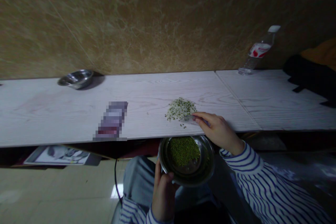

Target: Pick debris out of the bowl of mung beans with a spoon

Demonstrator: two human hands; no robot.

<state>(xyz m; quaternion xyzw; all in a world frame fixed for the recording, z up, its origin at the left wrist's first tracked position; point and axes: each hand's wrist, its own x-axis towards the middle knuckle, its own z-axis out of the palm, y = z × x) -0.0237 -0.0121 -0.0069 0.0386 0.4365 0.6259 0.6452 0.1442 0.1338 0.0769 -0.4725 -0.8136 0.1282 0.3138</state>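
Note:
My left hand point(164, 192) is closed on the rim of a metal bowl point(208, 168), which it holds just below the table's front edge. Inside the bowl lie many small green beans point(183, 151), gathered toward its far left side. My right hand point(214, 126) rests over the table, its fingers closed around the handle of a spoon point(187, 119). The spoon's head touches the near side of a loose pile of green beans mixed with white grains point(181, 107). A few beans lie apart, close to the table's edge.
A second metal bowl point(77, 78) stands at the back left of the whitish table point(147, 94). A pixelated flat object point(111, 120) lies left of the pile. A clear plastic bottle point(258, 50) and dark cloth point(309, 77) are on the right. Printed papers point(63, 155) sit on a shelf underneath.

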